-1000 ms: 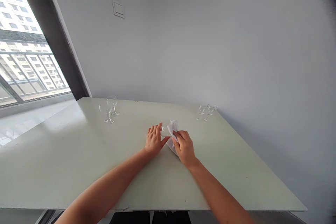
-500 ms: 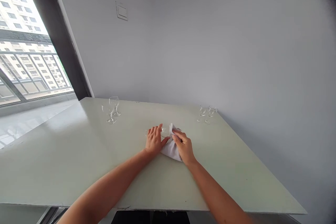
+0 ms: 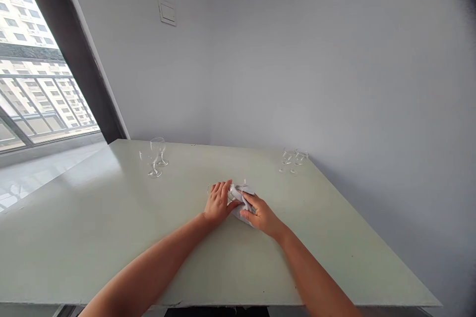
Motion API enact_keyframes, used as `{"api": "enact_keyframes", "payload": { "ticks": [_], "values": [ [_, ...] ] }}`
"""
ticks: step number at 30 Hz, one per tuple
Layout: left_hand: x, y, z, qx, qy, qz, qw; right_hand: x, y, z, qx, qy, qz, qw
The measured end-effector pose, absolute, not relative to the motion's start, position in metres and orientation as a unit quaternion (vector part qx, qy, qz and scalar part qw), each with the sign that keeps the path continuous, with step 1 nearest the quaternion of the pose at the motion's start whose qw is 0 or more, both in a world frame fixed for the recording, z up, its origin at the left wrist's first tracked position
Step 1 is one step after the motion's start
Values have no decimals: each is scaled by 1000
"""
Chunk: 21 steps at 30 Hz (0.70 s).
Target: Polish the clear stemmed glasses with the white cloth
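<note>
Near the middle of the pale table, my left hand is closed around a clear glass lying on its side; the glass's rounded end shows just left of the fingers. A white cloth is bunched over the other end of the glass, covering most of it. My right hand grips that cloth, fingers on top and thumb at the near side. The cloth's lower part hangs down to the tabletop between the two hands.
At the back left stand two clear stemmed glasses, one behind the other. Two smaller stemmed glasses stand at the back right near the table edge. Grey walls rise behind; a window is at left.
My right hand has turned and pushed the cloth left over the glass, which now shows less. My left hand keeps its hold. The view has shifted slightly.
</note>
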<state>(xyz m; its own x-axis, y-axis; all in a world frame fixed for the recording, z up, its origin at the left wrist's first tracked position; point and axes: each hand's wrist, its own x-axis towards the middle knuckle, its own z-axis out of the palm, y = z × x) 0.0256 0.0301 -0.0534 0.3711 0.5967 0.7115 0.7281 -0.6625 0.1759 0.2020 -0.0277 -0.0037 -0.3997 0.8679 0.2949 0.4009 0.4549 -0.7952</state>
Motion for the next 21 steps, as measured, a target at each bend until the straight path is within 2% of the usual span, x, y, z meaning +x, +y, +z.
{"api": "enact_keyframes", "payload": {
  "ticks": [4,6,9,13,16,18,21],
  "values": [
    [27,26,-51,-857,-384,-342,42,210,-32,7,-425,-749,425,278],
    [28,25,-49,-869,-376,-320,26,211,-29,2,-444,-734,432,277],
    [28,27,-44,-876,-378,-300,27,208,-20,-12,-456,-702,426,343],
    [22,31,-32,-888,-339,-288,117,199,-13,-25,-407,-603,518,449],
    [18,28,-24,-889,-343,-269,141,196,-16,-21,-384,-580,532,483],
    [17,26,-19,-889,-378,-245,87,197,-20,-16,-403,-629,478,462],
    [14,23,-10,-898,-397,-176,-73,200,-24,-12,-444,-710,383,391]
  ]
}}
